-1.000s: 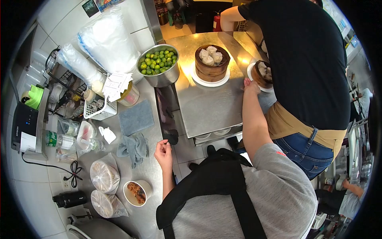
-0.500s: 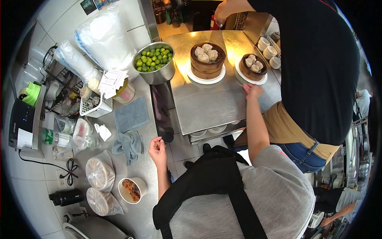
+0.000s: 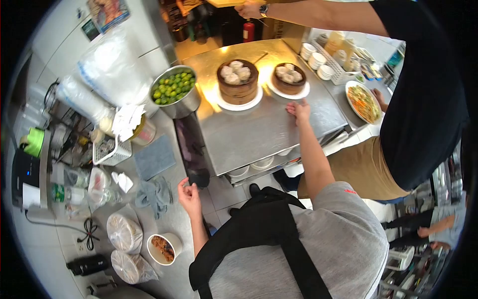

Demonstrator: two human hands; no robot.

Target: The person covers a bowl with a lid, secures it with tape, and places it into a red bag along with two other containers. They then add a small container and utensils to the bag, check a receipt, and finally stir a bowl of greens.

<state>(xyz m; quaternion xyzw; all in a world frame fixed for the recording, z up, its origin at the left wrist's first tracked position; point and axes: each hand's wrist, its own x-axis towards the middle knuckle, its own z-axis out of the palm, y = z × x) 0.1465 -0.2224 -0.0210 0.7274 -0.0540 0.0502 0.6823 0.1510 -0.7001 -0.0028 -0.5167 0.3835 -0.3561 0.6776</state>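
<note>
My right hand reaches over the steel counter, its fingers apart and holding nothing, just in front of the white plate under a small bamboo steamer of dumplings. To the left of it stands a taller steamer, also with dumplings, on another white plate. My left hand hangs beside the left counter's edge, palm up with fingers loosely curled and nothing in it. The nearest things to it are a grey-blue cloth and a white paper bowl of brown food.
A co-worker in black stands at the right, one arm stretched over the counter's far end. A plate of shredded vegetables is near them. A steel pot of green limes sits at the counter's left. White cups stand at the back right.
The view has shifted. My right hand has come slightly away from the small steamer's plate. The co-worker has moved right, arm now extended across the far end, and the vegetable plate has come into view.
</note>
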